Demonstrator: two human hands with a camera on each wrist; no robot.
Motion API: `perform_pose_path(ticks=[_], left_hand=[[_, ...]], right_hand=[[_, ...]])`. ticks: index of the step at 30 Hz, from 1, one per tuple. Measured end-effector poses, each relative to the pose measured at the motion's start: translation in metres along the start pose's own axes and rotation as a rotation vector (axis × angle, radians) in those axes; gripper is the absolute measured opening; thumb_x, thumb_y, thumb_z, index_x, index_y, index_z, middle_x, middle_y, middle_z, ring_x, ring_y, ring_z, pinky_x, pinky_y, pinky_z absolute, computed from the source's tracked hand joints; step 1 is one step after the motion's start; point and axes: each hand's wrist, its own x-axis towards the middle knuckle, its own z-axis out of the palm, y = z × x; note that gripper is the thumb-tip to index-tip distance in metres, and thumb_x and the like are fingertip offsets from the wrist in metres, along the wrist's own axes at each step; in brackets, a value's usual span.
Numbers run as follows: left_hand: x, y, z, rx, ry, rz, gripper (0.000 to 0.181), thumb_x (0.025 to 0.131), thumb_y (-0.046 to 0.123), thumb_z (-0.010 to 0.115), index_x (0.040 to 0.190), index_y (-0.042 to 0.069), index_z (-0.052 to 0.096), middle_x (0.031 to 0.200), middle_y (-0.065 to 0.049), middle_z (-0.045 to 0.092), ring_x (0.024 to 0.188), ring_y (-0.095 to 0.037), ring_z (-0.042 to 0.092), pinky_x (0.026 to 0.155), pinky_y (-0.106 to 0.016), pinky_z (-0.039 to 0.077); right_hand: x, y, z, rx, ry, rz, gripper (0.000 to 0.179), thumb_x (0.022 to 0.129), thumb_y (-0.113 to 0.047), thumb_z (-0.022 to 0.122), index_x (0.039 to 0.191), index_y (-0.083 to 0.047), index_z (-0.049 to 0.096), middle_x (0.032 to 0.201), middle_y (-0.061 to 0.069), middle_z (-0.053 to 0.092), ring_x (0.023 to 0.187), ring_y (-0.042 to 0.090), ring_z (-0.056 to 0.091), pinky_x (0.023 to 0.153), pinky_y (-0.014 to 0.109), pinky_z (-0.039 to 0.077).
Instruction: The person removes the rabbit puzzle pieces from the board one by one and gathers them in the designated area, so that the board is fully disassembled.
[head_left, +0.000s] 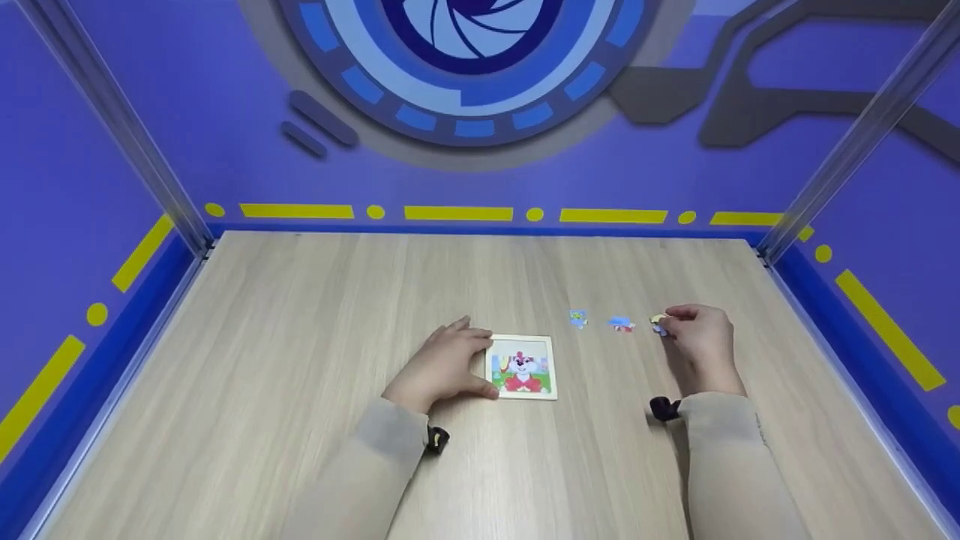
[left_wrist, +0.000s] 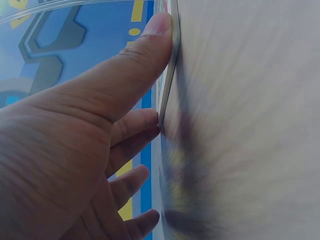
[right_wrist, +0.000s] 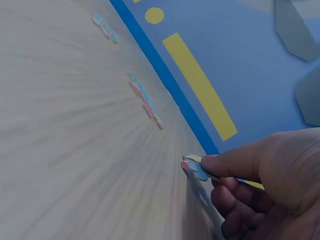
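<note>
A square puzzle frame (head_left: 554, 369) lies on the table, its lower part filled with a picture of a white and red cartoon animal; the upper strip shows a pale bare backing. My left hand (head_left: 446, 366) rests at the frame's left edge, thumb at the lower corner and fingers at the upper one. In the left wrist view the thumb (left_wrist: 135, 65) touches the frame's side. My right hand (head_left: 703, 341) pinches a puzzle piece (right_wrist: 194, 167), blue and yellow with a bit of red, between thumb and fingers, just over the table.
Two loose puzzle pieces lie between the frame and my right hand: a blue and green one (head_left: 577, 318) and a blue and red one (head_left: 621, 323). The wooden table (head_left: 300, 300) is bounded by purple-blue panels (head_left: 225, 135) at the back and sides.
</note>
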Motion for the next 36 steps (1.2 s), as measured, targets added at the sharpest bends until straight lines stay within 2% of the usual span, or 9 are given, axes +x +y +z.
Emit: perform_pose_path(ticks=[6,9,12,16,20,25,36], left_hand=[[0.000,0.001,0.000,0.011,-0.005,0.006,0.091,0.082,0.048,0.101,0.157,0.009,0.067,0.172,-0.003,0.059,0.175,-0.039,0.030,0.147,-0.060,0.021],[-0.001,0.001,-0.001,0.008,-0.004,0.006,0.091,0.082,0.048,0.101,0.157,0.009,0.067,0.172,-0.003,0.059,0.176,-0.040,0.030,0.146,-0.062,0.021],[-0.002,0.001,-0.001,0.003,-0.007,0.000,0.091,0.082,0.048,0.101,0.157,0.009,0.067,0.172,-0.003,0.059,0.176,-0.039,0.029,0.146,-0.063,0.020],[-0.003,0.001,-0.001,0.010,-0.010,-0.008,0.091,0.083,0.049,0.100,0.158,0.010,0.067,0.173,-0.002,0.058,0.176,-0.038,0.029,0.146,-0.064,0.019],[-0.003,0.003,-0.002,0.026,-0.011,-0.022,0.092,0.083,0.052,0.100,0.159,0.011,0.066,0.173,0.000,0.058,0.176,-0.037,0.029,0.146,-0.065,0.018],[-0.003,0.005,-0.002,0.052,-0.008,-0.029,0.093,0.083,0.054,0.099,0.159,0.012,0.066,0.173,0.000,0.058,0.176,-0.036,0.030,0.146,-0.065,0.017],[-0.003,0.007,-0.002,0.068,-0.002,-0.026,0.091,0.084,0.055,0.098,0.158,0.011,0.067,0.172,-0.001,0.059,0.175,-0.037,0.033,0.145,-0.066,0.020]], right_hand=[[0.000,0.000,0.002,-0.080,0.059,-0.034,0.037,0.108,-0.017,0.074,0.139,0.004,0.075,0.129,0.024,0.076,0.114,0.032,0.071,0.080,0.023,0.054],[-0.001,-0.005,0.004,-0.086,0.076,-0.054,0.038,0.108,-0.019,0.074,0.140,0.003,0.075,0.127,0.022,0.074,0.110,0.031,0.069,0.079,0.025,0.054],[-0.004,-0.014,0.008,-0.069,0.064,-0.084,0.039,0.108,-0.021,0.073,0.140,0.001,0.075,0.125,0.020,0.074,0.104,0.027,0.068,0.075,0.020,0.055],[-0.012,-0.031,0.019,-0.015,0.024,-0.144,0.040,0.109,-0.023,0.073,0.140,0.001,0.075,0.125,0.019,0.075,0.103,0.022,0.068,0.075,0.016,0.054],[-0.022,-0.051,0.035,0.037,-0.029,-0.213,0.040,0.109,-0.024,0.074,0.139,0.002,0.075,0.124,0.019,0.075,0.103,0.021,0.069,0.075,0.016,0.059],[-0.035,-0.073,0.058,0.069,-0.103,-0.291,0.036,0.108,-0.023,0.074,0.136,0.001,0.076,0.120,0.016,0.075,0.102,0.020,0.068,0.077,0.018,0.058],[-0.073,-0.100,0.104,0.168,-0.316,-0.290,0.035,0.106,-0.017,0.076,0.138,-0.002,0.075,0.119,0.010,0.072,0.104,0.022,0.064,0.082,0.023,0.057]])
